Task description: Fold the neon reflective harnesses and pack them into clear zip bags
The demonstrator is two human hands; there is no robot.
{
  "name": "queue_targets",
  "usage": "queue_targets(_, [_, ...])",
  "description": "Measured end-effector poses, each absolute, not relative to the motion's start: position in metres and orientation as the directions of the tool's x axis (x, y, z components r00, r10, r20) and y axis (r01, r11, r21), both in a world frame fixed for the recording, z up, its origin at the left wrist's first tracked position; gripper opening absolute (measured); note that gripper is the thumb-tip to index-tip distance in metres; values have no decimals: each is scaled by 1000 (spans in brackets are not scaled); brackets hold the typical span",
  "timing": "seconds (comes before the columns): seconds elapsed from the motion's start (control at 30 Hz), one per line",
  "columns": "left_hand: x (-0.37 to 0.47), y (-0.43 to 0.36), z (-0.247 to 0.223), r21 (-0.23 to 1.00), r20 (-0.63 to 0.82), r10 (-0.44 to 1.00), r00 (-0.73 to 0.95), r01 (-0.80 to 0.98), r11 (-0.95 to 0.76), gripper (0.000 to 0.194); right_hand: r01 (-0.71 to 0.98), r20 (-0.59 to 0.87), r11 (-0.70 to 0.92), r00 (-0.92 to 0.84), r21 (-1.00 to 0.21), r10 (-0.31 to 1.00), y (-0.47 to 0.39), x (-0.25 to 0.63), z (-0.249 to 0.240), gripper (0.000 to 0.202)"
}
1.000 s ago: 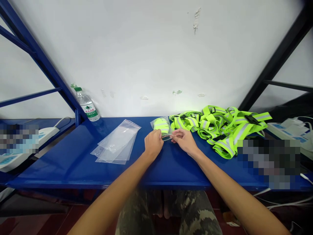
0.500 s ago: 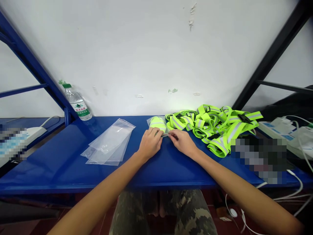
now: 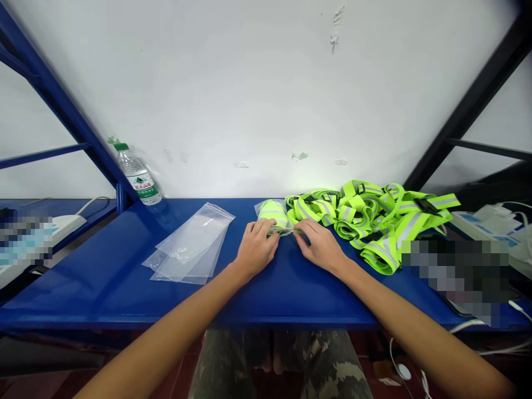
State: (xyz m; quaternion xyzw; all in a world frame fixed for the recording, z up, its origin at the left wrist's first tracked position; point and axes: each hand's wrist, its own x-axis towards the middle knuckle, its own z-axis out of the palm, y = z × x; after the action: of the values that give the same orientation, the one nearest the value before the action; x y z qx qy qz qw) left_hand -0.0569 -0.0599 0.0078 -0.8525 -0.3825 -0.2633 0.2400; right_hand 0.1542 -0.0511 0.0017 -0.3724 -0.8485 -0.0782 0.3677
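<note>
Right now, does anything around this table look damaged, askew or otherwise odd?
Yes. The wall behind the table has rough, peeled-looking patches breaking its smooth surface. The green-capped bottle appears tilted, though lens distortion may explain that. The yellow-green straps lie jumbled, unlike the roll in the clear bag. No spill shows.

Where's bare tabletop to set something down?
Bare blue tabletop shows left of the flat clear bags, and from left hand and right hand to the front edge. The right side is crowded with piled neon straps.

Reflective straps (image 3: pixel 366 219): fluorescent yellow-green, silver-grey striped. Strap buckle (image 3: pixel 426 205): black. Resealable bags (image 3: pixel 193 241): colourless, transparent. Tabletop (image 3: pixel 103 271): blue. Bottle cap (image 3: pixel 121 147): green. Trousers (image 3: pixel 332 366): camouflage.
</note>
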Motion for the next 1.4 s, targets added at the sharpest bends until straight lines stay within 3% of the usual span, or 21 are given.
queue_targets(0.2, [-56, -59, 2, -171, 621, 531, 577, 760, -627, 21, 675, 619, 722, -634, 152, 463, -56, 147, 5, 30])
queue_targets(0.53, [-60, -62, 9, -226, 604, 549, 578, 785, -577, 17, 738, 593, 611, -638, 287, 491, -56, 152, 11, 20])
queue_targets(0.77, [-70, -64, 8, -276, 582, 522, 623, 755, -594, 12, 716, 687, 656, -602, 238, 408, -52, 160, 6, 16])
queue_targets(1.1, [-84, -62, 6, -218, 635, 501, 588, 758, -614, 14, 705, 721, 691, -562, 160, 406, -51, 162, 7, 19])
queue_targets(1.27, [-91, -63, 6, -142, 657, 521, 544, 769, -623, 12, 727, 722, 664, -553, 173, 417, -51, 160, 6, 21])
queue_targets(1.4, [-91, -63, 8, -152, 647, 533, 545, 777, -611, 16, 734, 719, 641, -569, 225, 399, -53, 153, 6, 15])
